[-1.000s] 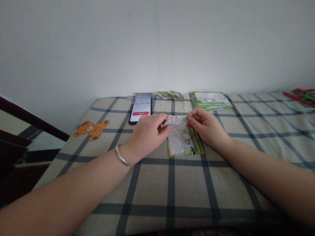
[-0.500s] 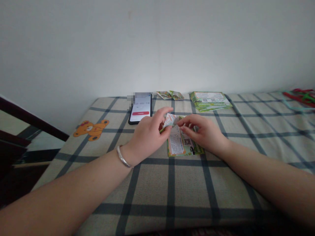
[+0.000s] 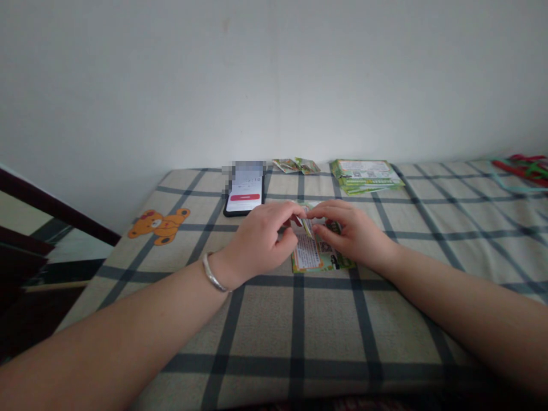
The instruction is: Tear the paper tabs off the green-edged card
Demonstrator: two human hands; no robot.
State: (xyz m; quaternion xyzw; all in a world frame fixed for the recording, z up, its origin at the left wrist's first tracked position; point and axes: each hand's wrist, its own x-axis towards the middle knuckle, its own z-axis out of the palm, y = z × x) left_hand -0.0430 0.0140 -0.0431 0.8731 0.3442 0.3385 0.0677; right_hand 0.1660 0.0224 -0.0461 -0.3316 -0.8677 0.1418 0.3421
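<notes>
Over a flat printed leaflet (image 3: 307, 260), both hands meet at a small folded paper (image 3: 307, 228) that stands nearly edge-on. My left hand (image 3: 265, 234), with a silver bangle at its wrist, is curled, its index fingertip against the paper's top edge and its thumb lower down. From the other side, my right hand (image 3: 346, 228) pinches the folded paper between thumb and index finger. The green-edged leaflet beneath shows text and a QR code; my right fingers cover part of it.
A phone (image 3: 245, 200) lies behind my left hand. Near the wall are folded paper pieces (image 3: 295, 165) and a stack of leaflets (image 3: 368, 176). Red and green items (image 3: 528, 170) sit far right. A bear picture (image 3: 158, 226) marks the checked cloth (image 3: 265, 325).
The folded paper has turned from showing its white printed face to nearly edge-on. My left index finger has come down from its raised position onto it; my right hand has barely moved.
</notes>
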